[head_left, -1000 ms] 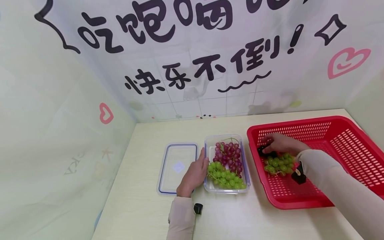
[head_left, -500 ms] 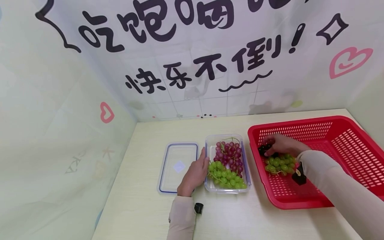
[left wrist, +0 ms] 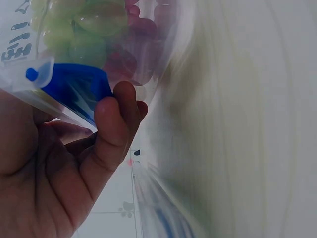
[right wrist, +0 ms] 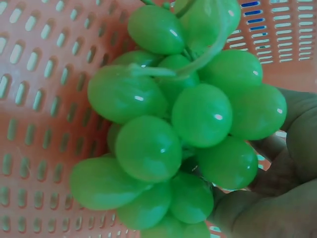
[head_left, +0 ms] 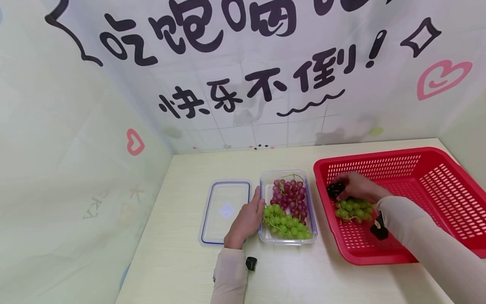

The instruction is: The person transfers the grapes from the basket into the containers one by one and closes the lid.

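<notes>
My left hand rests along the left side of a clear plastic box. In the left wrist view its fingertips touch the box wall beside a blue-edged latch flap. Inside the box lie a bunch of red grapes and, nearer me, a bunch of green grapes. My right hand reaches into a red basket and grips a bunch of black grapes at its left wall. Another green bunch lies just below that hand and hides part of its fingers in the right wrist view.
A clear lid with a blue seal lies flat on the pale table, left of the box and partly behind my left hand. A printed white sheet stands behind the table and along its left side.
My right hand has shifted slightly at the black grapes, and more of that bunch now shows beside its fingers. My left hand stays at the box.
</notes>
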Tool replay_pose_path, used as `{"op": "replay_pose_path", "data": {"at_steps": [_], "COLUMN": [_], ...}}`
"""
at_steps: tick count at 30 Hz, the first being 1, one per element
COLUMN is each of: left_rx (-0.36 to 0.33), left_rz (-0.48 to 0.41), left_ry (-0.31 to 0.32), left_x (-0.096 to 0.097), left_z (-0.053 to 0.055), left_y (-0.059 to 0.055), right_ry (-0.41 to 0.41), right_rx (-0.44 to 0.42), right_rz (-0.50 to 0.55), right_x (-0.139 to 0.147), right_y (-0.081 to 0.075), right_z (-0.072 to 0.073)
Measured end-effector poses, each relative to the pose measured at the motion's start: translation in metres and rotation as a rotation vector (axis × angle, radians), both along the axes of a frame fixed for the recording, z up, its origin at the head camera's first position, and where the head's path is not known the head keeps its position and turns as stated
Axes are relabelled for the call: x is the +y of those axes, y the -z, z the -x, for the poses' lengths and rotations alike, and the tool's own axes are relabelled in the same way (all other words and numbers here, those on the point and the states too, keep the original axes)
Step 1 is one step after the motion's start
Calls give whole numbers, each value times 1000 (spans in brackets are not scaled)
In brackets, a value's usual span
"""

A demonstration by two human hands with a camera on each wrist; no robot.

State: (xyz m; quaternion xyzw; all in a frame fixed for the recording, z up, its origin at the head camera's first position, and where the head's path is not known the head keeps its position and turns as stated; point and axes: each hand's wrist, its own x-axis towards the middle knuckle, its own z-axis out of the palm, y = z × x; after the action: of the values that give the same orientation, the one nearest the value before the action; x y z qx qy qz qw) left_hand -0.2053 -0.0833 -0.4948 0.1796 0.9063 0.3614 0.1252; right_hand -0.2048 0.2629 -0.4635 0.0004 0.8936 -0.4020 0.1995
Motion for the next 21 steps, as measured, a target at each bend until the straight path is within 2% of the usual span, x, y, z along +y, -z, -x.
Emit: {"op": "replay_pose_path", "data": {"at_steps": [12, 21], "left_rx": [-31, -29], "left_rz": [-4, 3], "left_ry": [-12, -13], "left_x": [0, -1], "left_z": [-1, 0], "left_y": [0, -1], "right_ry": [-3, 47], "right_rx": [2, 4], "right_rz": [28, 62], "right_x": [10, 12], "right_y": [2, 0], "right_z": [-3, -5]}}
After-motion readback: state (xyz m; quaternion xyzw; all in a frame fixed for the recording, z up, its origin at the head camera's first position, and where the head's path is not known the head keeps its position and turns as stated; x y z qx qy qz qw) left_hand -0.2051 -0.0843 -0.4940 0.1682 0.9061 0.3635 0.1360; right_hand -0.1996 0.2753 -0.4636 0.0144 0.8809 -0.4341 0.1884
